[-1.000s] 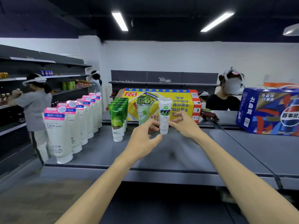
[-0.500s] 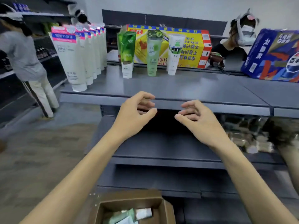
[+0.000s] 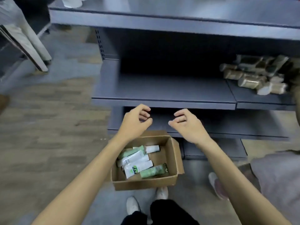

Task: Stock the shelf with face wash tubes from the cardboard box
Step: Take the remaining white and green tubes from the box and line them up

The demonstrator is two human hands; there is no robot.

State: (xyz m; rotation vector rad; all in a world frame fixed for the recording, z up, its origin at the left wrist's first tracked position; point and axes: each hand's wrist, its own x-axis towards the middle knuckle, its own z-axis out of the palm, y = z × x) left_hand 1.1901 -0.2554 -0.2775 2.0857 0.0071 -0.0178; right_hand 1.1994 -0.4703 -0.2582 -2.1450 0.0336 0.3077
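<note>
- my left hand [image 3: 135,120] and right hand [image 3: 186,124] hang apart, fingers loosely curled, holding nothing
- both hover above the cardboard box [image 3: 172,153] of face wash tubes [image 3: 138,161] on the floor

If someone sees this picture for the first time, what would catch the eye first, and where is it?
Probably the two bare hands, the left hand and the right hand, both empty with loosely curled fingers, at the centre in front of the grey shelf. Just below them an open cardboard box on the floor holds green and white face wash tubes lying in a loose heap.

Jars [image 3: 253,75] lie jumbled; white shoes [image 3: 133,205] below.
</note>
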